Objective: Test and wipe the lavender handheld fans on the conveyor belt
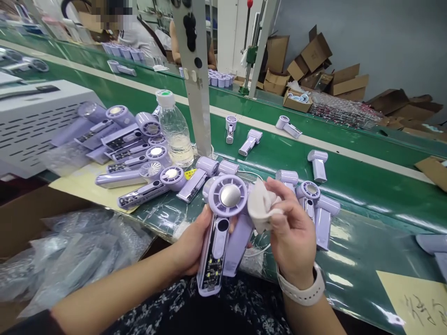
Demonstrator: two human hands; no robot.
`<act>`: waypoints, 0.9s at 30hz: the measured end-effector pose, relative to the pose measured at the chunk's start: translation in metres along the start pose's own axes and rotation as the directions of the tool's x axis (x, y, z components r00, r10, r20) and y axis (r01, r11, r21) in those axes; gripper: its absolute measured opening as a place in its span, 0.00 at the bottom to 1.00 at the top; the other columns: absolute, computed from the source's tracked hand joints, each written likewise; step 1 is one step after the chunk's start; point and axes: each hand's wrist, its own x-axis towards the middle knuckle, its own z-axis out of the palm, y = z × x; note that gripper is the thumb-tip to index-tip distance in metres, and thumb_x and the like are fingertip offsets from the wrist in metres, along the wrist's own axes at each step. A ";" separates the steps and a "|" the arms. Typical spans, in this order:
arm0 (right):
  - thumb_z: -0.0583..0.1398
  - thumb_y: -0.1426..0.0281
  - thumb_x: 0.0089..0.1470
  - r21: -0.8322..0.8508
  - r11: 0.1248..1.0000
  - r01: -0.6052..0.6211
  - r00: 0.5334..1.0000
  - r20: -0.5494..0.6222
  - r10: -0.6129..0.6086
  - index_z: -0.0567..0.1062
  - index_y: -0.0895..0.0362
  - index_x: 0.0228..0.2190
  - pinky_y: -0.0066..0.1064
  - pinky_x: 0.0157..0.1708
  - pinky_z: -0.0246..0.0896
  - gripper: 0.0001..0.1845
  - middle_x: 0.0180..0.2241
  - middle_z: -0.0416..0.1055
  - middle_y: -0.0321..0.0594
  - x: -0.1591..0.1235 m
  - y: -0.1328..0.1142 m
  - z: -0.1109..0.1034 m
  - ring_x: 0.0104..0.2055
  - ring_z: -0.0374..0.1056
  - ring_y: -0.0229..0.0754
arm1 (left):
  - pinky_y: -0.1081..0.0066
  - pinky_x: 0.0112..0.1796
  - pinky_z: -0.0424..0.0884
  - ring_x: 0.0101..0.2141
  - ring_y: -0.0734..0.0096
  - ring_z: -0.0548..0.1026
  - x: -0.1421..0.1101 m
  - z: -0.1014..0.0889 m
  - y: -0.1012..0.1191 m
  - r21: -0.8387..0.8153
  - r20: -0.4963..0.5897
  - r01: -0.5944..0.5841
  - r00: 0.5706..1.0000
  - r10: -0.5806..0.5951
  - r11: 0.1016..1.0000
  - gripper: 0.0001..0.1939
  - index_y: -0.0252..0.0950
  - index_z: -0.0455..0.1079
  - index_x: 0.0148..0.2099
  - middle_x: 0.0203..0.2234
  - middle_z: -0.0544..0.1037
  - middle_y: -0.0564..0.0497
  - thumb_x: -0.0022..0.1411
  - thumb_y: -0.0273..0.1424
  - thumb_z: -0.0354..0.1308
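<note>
My left hand point(190, 244) grips two purple handheld fans point(223, 228) by their handles; the front one faces me, showing its round silver hub and a mirrored handle panel. My right hand point(291, 232), with a white watch on the wrist, is closed on a small white cloth point(260, 207) held against the right side of the fan head. Several more purple fans point(139, 149) lie in a pile to the left on the green table, and others point(316, 209) lie just right of my hands.
A clear water bottle point(174, 128) stands beside a grey metal post point(193, 70). A green conveyor belt point(349, 153) carries several fans. A box of plastic bags point(70, 251) sits lower left, a white perforated machine point(31, 116) at left. Another person sits across the belt. Cardboard boxes point(335, 70) are piled beyond.
</note>
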 end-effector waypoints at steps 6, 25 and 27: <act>0.59 0.59 0.66 -0.013 0.992 -0.126 0.986 0.106 0.127 0.63 0.45 0.59 0.50 0.55 0.66 0.23 0.59 0.70 0.44 -0.004 0.003 0.005 0.57 0.71 0.51 | 0.68 0.40 0.78 0.33 0.61 0.81 0.002 -0.004 -0.005 0.038 0.019 -0.038 0.999 0.037 0.999 0.34 0.35 0.71 0.27 0.25 0.80 0.46 0.48 0.65 0.63; 0.56 0.64 0.63 -0.229 0.944 -0.239 0.962 -0.185 0.199 0.74 0.56 0.36 0.31 0.22 0.61 0.10 0.29 0.77 0.38 0.030 0.008 -0.016 0.24 0.69 0.39 | 0.63 0.42 0.76 0.37 0.56 0.82 0.000 -0.005 -0.001 -0.059 0.165 -0.043 0.985 0.052 0.997 0.32 0.36 0.70 0.29 0.36 0.83 0.43 0.54 0.63 0.61; 0.55 0.62 0.64 -0.219 0.956 -0.194 0.968 -0.201 0.151 0.72 0.55 0.38 0.31 0.24 0.64 0.10 0.31 0.78 0.38 0.048 0.012 -0.023 0.24 0.71 0.40 | 0.63 0.42 0.76 0.38 0.54 0.82 0.001 -0.006 0.001 -0.057 0.147 -0.064 0.987 0.071 0.996 0.32 0.35 0.69 0.29 0.39 0.83 0.41 0.55 0.62 0.59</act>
